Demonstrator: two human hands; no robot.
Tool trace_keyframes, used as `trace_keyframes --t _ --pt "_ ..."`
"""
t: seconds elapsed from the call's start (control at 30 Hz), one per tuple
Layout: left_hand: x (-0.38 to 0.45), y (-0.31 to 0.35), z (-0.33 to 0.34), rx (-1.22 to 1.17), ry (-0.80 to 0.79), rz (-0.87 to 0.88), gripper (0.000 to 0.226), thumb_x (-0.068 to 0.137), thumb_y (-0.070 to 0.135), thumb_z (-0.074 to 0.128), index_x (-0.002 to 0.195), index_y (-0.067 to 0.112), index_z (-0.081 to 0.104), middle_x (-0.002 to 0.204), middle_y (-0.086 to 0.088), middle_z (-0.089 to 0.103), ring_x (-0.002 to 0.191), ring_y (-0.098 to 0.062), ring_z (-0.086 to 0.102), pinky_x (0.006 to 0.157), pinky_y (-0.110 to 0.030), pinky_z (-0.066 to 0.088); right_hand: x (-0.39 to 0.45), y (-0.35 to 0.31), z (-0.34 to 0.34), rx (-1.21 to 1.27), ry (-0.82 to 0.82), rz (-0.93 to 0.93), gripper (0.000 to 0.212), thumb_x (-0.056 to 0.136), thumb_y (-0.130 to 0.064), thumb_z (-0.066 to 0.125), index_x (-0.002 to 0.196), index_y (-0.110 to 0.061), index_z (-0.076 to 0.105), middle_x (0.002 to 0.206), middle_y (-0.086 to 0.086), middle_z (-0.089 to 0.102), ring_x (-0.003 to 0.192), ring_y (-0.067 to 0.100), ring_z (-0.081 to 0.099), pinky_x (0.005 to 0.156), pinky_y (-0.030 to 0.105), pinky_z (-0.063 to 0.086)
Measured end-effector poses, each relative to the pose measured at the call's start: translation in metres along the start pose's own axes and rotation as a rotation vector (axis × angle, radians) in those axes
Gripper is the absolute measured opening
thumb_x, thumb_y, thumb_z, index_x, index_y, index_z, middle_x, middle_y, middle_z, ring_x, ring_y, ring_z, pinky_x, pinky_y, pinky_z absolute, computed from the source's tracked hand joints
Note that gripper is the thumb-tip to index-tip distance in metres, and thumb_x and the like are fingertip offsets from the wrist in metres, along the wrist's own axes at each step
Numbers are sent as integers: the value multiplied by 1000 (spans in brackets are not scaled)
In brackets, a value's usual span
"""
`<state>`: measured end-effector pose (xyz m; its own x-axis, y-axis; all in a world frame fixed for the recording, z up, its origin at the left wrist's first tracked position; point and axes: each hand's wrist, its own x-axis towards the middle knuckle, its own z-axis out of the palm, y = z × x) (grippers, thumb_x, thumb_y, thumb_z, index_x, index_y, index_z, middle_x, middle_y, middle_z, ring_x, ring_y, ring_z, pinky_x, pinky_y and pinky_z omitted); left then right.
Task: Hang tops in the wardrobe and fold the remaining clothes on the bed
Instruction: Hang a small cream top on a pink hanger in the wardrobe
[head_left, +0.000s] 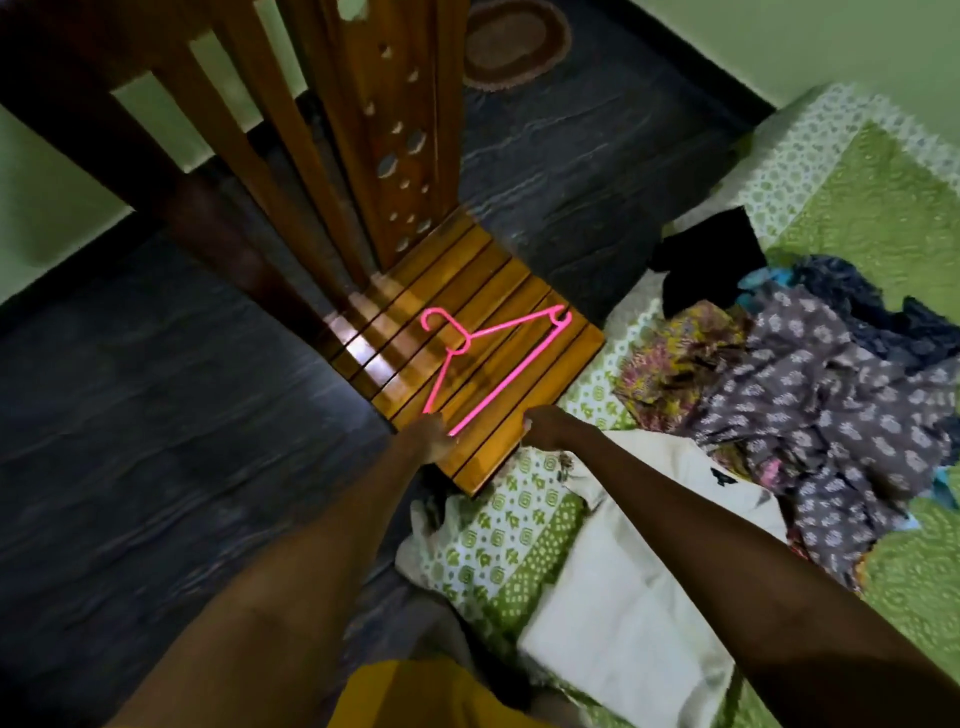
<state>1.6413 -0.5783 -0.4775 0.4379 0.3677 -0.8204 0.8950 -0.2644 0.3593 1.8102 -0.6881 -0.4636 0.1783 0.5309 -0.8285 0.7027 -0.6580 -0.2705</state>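
A pink plastic hanger (488, 358) lies flat on the slatted seat of a wooden chair (524, 415). My left hand (428, 441) pinches the hanger's near corner, which it hides. My right hand (548, 427) is curled over the seat's near right edge. Under my right forearm a white top (623, 587) lies spread on the bed (872, 218). Further right sits a pile of several clothes: a grey printed garment (810, 415), a yellow-pink patterned one (675, 358), a black one (711, 270) and dark blue ones (857, 301).
The chair's tall carved back (384, 130) rises at the top centre, close to the bed's edge. Dark floor (156, 467) spreads to the left. An oval mat (514, 41) lies on the floor at the top, near the green wall (779, 31).
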Motion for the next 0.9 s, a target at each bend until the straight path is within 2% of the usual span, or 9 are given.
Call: trace_keyframes --t 0.17,0.33,0.4,0.47,0.53,0.57,0.63,0.73,0.9 --pt "57 -16 0 -24 130 -45 50 92 27 56 133 2 41 132 -17 48 115 -32 54 93 -41 47 79 -12 -14 -59 11 17 68 95 -23 53 149 -3 15 153 18 22 140 30 26 109 35 30" --pt "100 -25 19 -24 273 -79 54 93 27 54 138 3 34 137 -15 40 126 -31 44 100 -38 38 150 -21 -28 -238 266 -4 65 90 -9 50 146 -2 19 152 19 21 139 33 25 107 43 34" --pt "113 -30 27 23 302 -104 59 95 27 51 143 3 27 143 -15 32 131 -30 36 103 -37 32 173 -26 -32 -365 337 -41 63 94 -9 42 148 -3 13 157 17 9 145 30 10 113 45 23" --pt "121 -36 35 40 332 -136 57 94 24 51 142 4 29 141 -15 35 128 -29 38 101 -36 33 191 -23 -28 -427 343 -70 54 97 -12 37 148 -4 20 156 16 14 144 29 13 114 45 17" --pt "124 -44 43 45 360 -136 52 93 17 49 140 4 32 136 -16 39 123 -30 42 99 -36 34 208 -17 -22 -454 425 -144 36 89 -13 53 125 -10 59 133 18 52 122 29 51 101 36 40" --pt "124 -47 47 41 373 -128 50 93 13 47 139 3 33 135 -18 39 122 -32 42 100 -36 33 207 -19 -21 -489 353 -166 24 74 -13 69 97 -14 72 104 14 68 93 26 67 80 28 51" --pt "122 -53 52 40 386 -102 47 93 8 43 138 -2 35 136 -22 39 124 -36 40 102 -38 29 214 -8 -9 -508 307 -313 22 52 -3 81 71 -10 72 72 12 69 62 27 68 51 26 52" --pt "117 -56 50 -4 346 -63 48 94 9 42 139 -4 33 140 -24 39 130 -35 35 105 -36 23 191 -9 -3 -476 122 -316 27 89 -11 54 113 -2 61 112 24 62 101 38 62 79 40 51" --pt "98 -35 37 -159 340 49 36 101 14 36 130 -6 43 124 -28 53 115 -37 51 93 -38 34 122 -8 -8 -200 231 -289 36 100 -17 38 133 -4 40 117 25 58 106 38 58 80 41 42"
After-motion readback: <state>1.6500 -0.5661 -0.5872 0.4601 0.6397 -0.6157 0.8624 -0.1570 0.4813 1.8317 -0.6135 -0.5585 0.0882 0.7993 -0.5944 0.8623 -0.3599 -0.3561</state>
